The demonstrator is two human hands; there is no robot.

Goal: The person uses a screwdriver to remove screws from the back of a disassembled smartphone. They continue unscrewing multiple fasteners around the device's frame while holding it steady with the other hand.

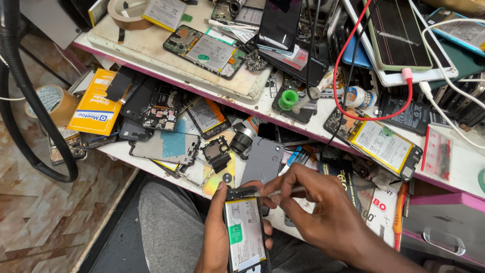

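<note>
Left hand (214,237) grasping opened phone (246,232) at lower centre; right hand (323,210) pinching thin metal tool (283,192), tip at phone's top; cluttered desk (454,167) above

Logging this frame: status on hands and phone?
Left hand grips opened phone, battery side up. Right hand holds thin tool, tip at phone's top end. Loose phone parts crowd the shelf beyond.

cluttered white workbench (457,167), opened phones (209,50), tape roll (130,12), lower shelf (124,150), grey back cover (262,161), orange box (97,103)
</note>
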